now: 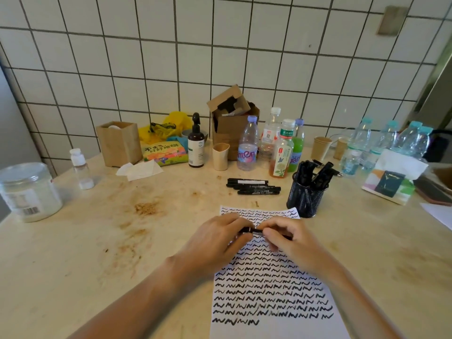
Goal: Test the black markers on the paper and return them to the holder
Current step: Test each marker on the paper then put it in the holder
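A white sheet of paper (269,297) covered in rows of black squiggles lies on the table in front of me. Above its upper part, my left hand (217,238) and my right hand (288,238) both grip one black marker (254,231), held level between them; only its short middle section shows. Several more black markers (254,185) lie side by side beyond the paper. To their right stands a black mesh holder (305,196) with several markers upright in it.
Along the tiled wall stand water and drink bottles (248,145), a cardboard box (232,123), paper cups (220,156), a pump bottle (195,145) and a wooden box (119,143). A plastic jar (29,192) sits far left, a tissue pack (393,178) far right.
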